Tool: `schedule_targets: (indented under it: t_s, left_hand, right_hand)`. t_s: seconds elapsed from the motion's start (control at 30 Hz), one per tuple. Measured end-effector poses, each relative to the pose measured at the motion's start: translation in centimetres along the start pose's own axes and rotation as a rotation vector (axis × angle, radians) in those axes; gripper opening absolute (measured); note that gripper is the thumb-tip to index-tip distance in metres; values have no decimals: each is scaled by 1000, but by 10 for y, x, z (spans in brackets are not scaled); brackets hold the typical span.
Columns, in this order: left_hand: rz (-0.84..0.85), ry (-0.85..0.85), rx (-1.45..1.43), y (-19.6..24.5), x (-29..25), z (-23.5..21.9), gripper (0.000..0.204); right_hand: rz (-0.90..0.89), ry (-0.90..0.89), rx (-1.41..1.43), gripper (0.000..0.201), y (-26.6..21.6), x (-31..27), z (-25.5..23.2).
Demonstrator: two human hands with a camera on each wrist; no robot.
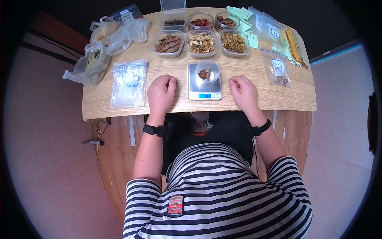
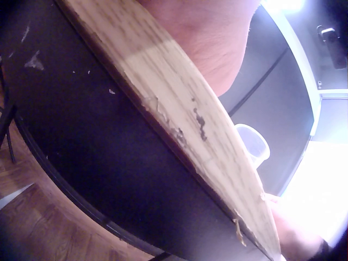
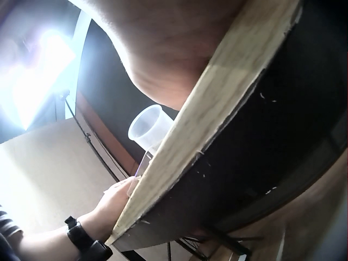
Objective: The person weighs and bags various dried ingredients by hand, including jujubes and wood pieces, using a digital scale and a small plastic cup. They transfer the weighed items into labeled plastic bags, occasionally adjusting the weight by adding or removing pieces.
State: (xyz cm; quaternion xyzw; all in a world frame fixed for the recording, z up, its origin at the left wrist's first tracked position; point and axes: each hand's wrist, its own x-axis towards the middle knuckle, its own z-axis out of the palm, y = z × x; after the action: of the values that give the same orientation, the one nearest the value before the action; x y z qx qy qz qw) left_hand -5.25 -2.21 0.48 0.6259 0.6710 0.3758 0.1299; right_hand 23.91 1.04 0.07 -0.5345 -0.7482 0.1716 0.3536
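Note:
In the head view my left hand (image 1: pixel 160 95) rests on the table with its fingers curled in, left of a small digital scale (image 1: pixel 193 89). My right hand (image 1: pixel 244 95) lies likewise on the scale's other side, its fingers curled too. Neither hand touches the scale, and nothing shows in either one. On the scale's plate stands a clear round plastic cup (image 1: pixel 214 66) with reddish-brown bark pieces (image 1: pixel 204 74) in it. The scale's blue display is lit, its digits too small to read. Both wrist views show the cup (image 3: pixel 145 128) beyond the table edge.
Behind the scale stand several clear tubs, among them bark strips (image 1: pixel 169 43), pale slices (image 1: pixel 201 42) and red dried fruit (image 1: pixel 199 22). Flat zip bags (image 1: pixel 129 85) and knotted plastic bags (image 1: pixel 93 59) lie left. Labelled bags (image 1: pixel 277 69), green slips and brown envelopes (image 1: pixel 293 46) lie right.

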Motion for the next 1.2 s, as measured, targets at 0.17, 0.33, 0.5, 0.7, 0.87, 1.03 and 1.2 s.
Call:
schedule_targets:
  t_s: [0.17,0.33,0.5,0.7,0.87,1.03,1.2]
  left_hand:
    - [6,5,-13,0,0,0,22]
    - [-9,-9,-28,-2,0,0,23]
    - [-63,-22,-95,3,0,-2,20]
    - [83,-81,-286,18,8,-4,51]
    - [273,-171,-231,39,18,2,77]
    - [10,-214,-616,27,19,21,75]
    - [-48,-191,-694,28,17,22,76]
  right_hand:
    - [124,-114,315,33,-15,6,-11]
    - [-169,-204,195,31,-46,29,-24]
    - [-357,-228,86,13,-48,42,-17]
    - [-308,-257,176,14,-72,47,-24]
    - [-357,-271,174,17,-75,42,-18]
    - [-156,-163,299,27,-64,15,-22]
    - [-258,-161,-2,41,-26,-25,-13]
